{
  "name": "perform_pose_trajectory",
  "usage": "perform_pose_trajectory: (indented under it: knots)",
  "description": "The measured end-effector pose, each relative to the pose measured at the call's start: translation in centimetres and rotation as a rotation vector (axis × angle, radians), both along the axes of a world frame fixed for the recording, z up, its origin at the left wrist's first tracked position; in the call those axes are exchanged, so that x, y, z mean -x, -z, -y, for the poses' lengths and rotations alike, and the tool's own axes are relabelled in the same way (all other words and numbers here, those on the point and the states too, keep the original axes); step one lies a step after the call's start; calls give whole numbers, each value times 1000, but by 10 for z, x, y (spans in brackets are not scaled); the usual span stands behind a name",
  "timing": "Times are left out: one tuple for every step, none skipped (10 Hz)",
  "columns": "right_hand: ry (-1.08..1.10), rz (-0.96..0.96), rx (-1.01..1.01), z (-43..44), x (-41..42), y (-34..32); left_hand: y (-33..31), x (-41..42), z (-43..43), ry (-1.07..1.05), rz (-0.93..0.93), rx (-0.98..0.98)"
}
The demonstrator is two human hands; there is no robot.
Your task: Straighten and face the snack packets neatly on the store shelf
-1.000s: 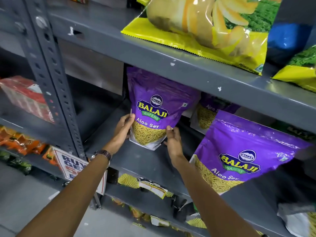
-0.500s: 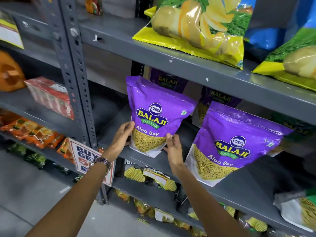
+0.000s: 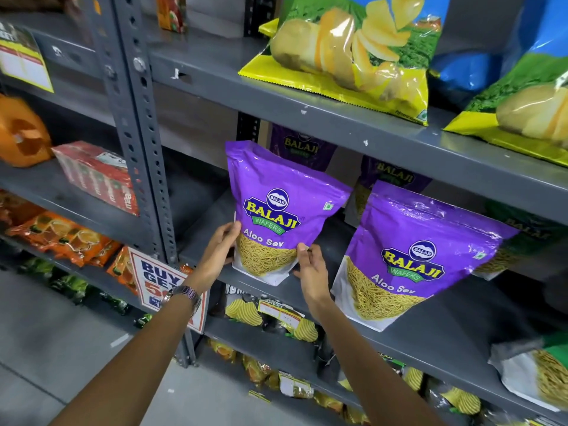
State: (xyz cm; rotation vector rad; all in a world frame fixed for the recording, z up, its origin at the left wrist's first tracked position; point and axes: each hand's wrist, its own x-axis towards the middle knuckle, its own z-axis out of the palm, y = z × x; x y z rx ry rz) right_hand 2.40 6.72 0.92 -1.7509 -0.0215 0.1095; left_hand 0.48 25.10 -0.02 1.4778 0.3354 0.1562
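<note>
Both hands frame one purple Aloo Sev packet (image 3: pixel 276 210) standing upright at the left end of the grey middle shelf (image 3: pixel 430 342). The left hand (image 3: pixel 219 252) cups the packet's lower left edge, fingers loosely curled and thumb against the front; the right hand (image 3: pixel 310 272) is partly open, thumb tip pressing the lower right corner, the other fingers behind or beside it (whether they touch cannot be told). So the hands are apart, holding the packet between them. A second Aloo Sev packet (image 3: pixel 412 256) leans just to its right, untouched. Two more purple packets (image 3: pixel 302 149) stand behind in shadow, making four. On the upper shelf (image 3: pixel 338 124) lie two yellow-edged potato chip bags (image 3: pixel 347 53).
</note>
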Motion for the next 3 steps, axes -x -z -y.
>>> perform_pose_trajectory:
  knots:
    - [-27, -9, 17, 0, 3, -5, -4, 3, 4, -5, 8, 20]
    - [32, 34, -93, 2, 12, -9, -4, 5, 10, -207, 90, 94]
    - [95, 147, -102, 9, 40, -18, -8, 19, 17, -473, 339, 88]
